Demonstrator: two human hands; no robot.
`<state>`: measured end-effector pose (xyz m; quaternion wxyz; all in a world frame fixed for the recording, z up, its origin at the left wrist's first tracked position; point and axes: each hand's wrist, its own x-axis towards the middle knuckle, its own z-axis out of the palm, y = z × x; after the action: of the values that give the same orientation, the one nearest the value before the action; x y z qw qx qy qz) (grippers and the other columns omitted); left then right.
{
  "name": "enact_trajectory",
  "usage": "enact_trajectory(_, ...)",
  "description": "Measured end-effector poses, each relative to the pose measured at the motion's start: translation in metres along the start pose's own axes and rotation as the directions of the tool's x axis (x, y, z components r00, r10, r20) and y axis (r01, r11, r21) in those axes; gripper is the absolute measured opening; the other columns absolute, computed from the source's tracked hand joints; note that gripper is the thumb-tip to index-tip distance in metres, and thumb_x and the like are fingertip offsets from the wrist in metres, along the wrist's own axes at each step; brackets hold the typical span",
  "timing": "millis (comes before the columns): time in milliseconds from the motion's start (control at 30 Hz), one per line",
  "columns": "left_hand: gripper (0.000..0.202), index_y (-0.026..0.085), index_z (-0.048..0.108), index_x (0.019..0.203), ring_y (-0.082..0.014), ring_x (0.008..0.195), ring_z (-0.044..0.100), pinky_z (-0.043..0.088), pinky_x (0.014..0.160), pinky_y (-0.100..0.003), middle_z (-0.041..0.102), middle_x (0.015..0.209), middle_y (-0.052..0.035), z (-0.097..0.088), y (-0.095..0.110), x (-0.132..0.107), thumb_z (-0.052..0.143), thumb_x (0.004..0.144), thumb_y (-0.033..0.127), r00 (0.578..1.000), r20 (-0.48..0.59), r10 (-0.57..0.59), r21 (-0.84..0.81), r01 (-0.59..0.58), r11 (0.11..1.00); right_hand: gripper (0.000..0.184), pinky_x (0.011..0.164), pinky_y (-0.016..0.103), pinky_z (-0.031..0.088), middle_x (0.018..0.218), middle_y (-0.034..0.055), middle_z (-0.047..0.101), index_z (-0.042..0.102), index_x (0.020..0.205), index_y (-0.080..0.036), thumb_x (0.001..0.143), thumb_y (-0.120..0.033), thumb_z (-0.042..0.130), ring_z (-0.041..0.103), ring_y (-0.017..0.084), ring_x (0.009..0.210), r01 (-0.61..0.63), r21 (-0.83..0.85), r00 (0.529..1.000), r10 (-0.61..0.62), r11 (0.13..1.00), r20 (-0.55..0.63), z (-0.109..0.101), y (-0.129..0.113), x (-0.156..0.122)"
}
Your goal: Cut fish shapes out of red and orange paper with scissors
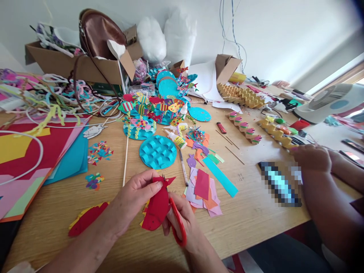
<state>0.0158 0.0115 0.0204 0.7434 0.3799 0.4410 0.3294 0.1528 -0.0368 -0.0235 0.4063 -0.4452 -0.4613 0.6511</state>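
Red paper (pixel 156 206), with a fish outline drawn in dark lines and some yellow paper behind it, is pinched in my left hand (pixel 139 191). My right hand (pixel 184 216) grips red-handled scissors (pixel 181 228), whose blades are mostly hidden by the paper; a dark tip shows near the tail end. A second red fish cutout (pixel 88 220) with yellow edging lies on the table, partly covered by my left forearm. Beyond my hands sits a round blue disc with woven paper loops (pixel 158 151). Paper scraps (pixel 202 184) are piled beside my right hand, close to a pen (pixel 183 167).
Coloured paper sheets (pixel 64 159) and tangled pipe cleaners (pixel 54 91) crowd the left. Finished paper fish (pixel 142 106), glue bottles (pixel 179 140) and blue discs fill the back. At the right, another person's arm (pixel 315 167) rests near a pixelated phone-like object (pixel 280 184).
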Motion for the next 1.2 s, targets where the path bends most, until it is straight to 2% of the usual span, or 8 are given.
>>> enact_trajectory(300, 0.015, 0.019, 0.059, 0.071, -0.0119, 0.060, 0.047, 0.038, 0.058, -0.022, 0.057, 0.064, 0.0038, 0.0001, -0.0003, 0.0000, 0.063, 0.075, 0.033, 1.000, -0.001, 0.025, 0.058, -0.025, 0.998, 0.055, 0.039, 0.019, 0.028, 0.045, -0.0053, 0.043, 0.045, 0.062, -0.019, 0.080, -0.071, 0.043, 0.037, 0.007, 0.038, -0.001, -0.064, 1.000, 0.002, 0.998, 0.012, -0.0023, 0.0029, -0.0002)
enact_trajectory(567, 0.017, 0.019, 0.058, 0.070, -0.0116, 0.061, 0.044, 0.036, 0.058, -0.021, 0.055, 0.063, 0.0043, -0.0017, 0.0017, -0.0010, 0.062, 0.075, 0.034, 0.999, -0.004, 0.044, 0.121, -0.043, 0.992, 0.055, 0.037, 0.018, 0.027, 0.044, -0.0067, 0.041, 0.040, 0.059, -0.020, 0.080, -0.070, 0.046, 0.033, 0.006, 0.036, 0.009, -0.018, 1.000, -0.009, 1.000, 0.009, -0.0016, 0.0044, -0.0008)
enact_trajectory(767, 0.016, 0.018, 0.058, 0.071, -0.0113, 0.060, 0.043, 0.034, 0.057, -0.021, 0.053, 0.064, 0.0045, -0.0030, -0.0004, -0.0006, 0.061, 0.074, 0.034, 0.997, -0.046, 0.054, 0.162, -0.046, 0.986, 0.055, 0.037, 0.018, 0.026, 0.043, -0.0067, 0.042, 0.043, 0.062, -0.019, 0.078, -0.072, 0.047, 0.032, 0.006, 0.035, 0.002, -0.012, 1.000, -0.002, 1.000, 0.017, -0.0015, 0.0046, -0.0013)
enact_trajectory(1200, 0.021, 0.018, 0.052, 0.067, -0.0099, 0.055, 0.038, 0.031, 0.054, -0.022, 0.048, 0.058, 0.0061, -0.0051, 0.0022, 0.0000, 0.057, 0.075, 0.037, 0.999, 0.013, 0.047, 0.214, -0.049, 0.976, 0.055, 0.035, 0.018, 0.026, 0.042, -0.0071, 0.040, 0.043, 0.061, -0.020, 0.078, -0.072, 0.045, 0.031, 0.006, 0.034, -0.009, -0.032, 0.999, 0.010, 0.999, 0.032, -0.0011, 0.0017, -0.0019)
